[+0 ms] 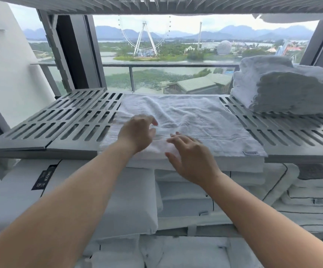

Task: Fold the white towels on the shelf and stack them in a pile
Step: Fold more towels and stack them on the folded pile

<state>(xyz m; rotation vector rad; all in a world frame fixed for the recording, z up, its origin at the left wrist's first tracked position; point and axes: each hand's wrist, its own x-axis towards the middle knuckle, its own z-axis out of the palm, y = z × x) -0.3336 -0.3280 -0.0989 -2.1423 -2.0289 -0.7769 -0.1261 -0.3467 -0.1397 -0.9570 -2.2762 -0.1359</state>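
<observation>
A white towel (201, 120) lies spread flat across the middle of the grey slatted shelf (64, 120), its near edge hanging a little over the front. My left hand (137, 134) hovers over the towel's near left part with fingers curled and apart, holding nothing. My right hand (191, 157) is at the towel's front edge, fingers spread, palm down, blurred by motion. A pile of folded white towels (284, 86) sits at the right end of the same shelf.
Another slatted shelf (156, 4) is close overhead, with white fabric (292, 17) showing at its right. Below the shelf are stacked white pillows and linens (122, 200) with black trim. Behind the shelf is a window with a balcony rail (156, 65).
</observation>
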